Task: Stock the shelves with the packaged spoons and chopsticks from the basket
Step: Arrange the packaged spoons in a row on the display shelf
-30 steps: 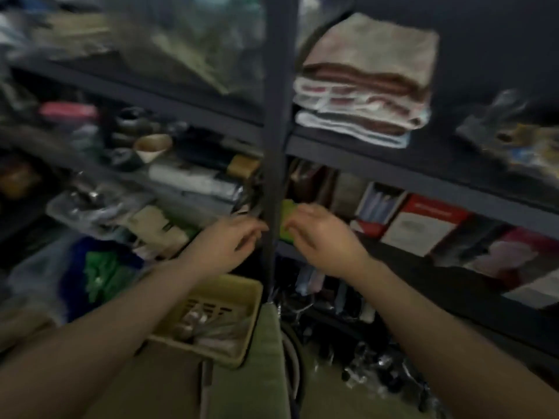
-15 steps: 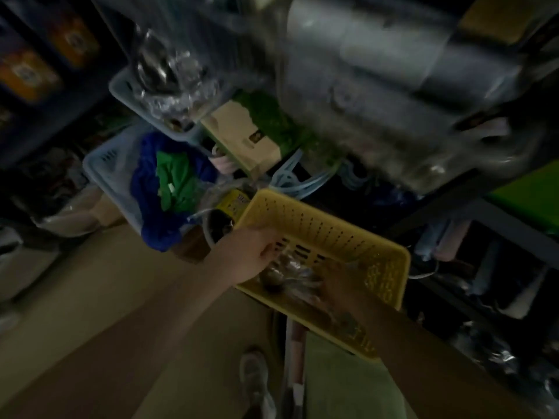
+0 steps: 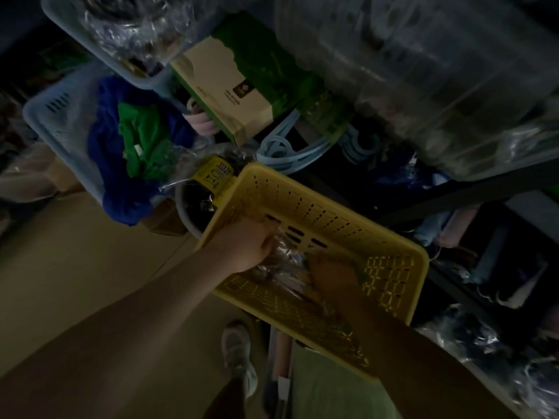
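A yellow perforated basket (image 3: 326,204) sits below me on a green seat. Inside it lie clear-wrapped packs of spoons and chopsticks (image 3: 287,267). My left hand (image 3: 245,246) reaches in from the basket's left side, its fingers curled on the crinkled plastic of a pack. Deeper in the basket, my right hand (image 3: 332,273) lies on the packs in shadow; its fingers are too dark to read. The dark metal shelf (image 3: 453,192) runs across above and to the right of the basket.
A pale blue basket (image 3: 60,122) with blue and green cloth stands at left. A beige and green box (image 3: 223,89) and light blue hangers (image 3: 284,149) lie above the yellow basket. Plastic-wrapped goods fill the upper right. My shoe (image 3: 239,355) stands on the tan floor.
A second ago both hands were up at the shelf upright. The view has swung down and both hands have dropped into the yellow basket, onto the packs.
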Available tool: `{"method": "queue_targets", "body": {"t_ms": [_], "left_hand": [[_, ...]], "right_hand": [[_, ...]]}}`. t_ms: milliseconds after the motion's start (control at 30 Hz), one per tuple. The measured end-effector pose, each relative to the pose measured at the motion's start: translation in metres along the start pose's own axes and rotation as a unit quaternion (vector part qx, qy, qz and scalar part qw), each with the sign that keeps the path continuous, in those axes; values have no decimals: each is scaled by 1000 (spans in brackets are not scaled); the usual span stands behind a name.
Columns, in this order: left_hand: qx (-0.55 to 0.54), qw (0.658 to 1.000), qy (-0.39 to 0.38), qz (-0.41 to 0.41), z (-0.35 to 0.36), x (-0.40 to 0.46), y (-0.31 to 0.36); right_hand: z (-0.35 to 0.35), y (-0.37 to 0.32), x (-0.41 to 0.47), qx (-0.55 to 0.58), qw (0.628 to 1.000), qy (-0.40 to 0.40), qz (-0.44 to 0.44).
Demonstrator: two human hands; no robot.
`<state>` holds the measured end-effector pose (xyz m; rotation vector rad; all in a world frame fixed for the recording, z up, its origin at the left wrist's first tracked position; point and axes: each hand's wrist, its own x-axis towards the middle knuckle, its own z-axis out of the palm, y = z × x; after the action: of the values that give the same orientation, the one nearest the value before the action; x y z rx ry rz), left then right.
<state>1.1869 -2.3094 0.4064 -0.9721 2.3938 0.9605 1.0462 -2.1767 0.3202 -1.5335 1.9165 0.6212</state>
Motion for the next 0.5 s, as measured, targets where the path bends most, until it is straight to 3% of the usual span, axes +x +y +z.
{"method": "queue_targets", "body": {"t_ms": [167, 267, 367, 500], "left_hand": [[16, 996, 85, -20, -4, -11, 0], [44, 998, -24, 27, 8, -2, 2], [165, 972, -159, 59, 39, 25, 8], [356, 916, -157, 97, 68, 51, 15]], "right_hand": [[-44, 12, -14, 112, 992, -13, 55], [-74, 41, -34, 151, 986, -61, 39], [-81, 65, -47, 112, 992, -23, 48], [-77, 73, -59, 160, 986, 32, 42]]}}
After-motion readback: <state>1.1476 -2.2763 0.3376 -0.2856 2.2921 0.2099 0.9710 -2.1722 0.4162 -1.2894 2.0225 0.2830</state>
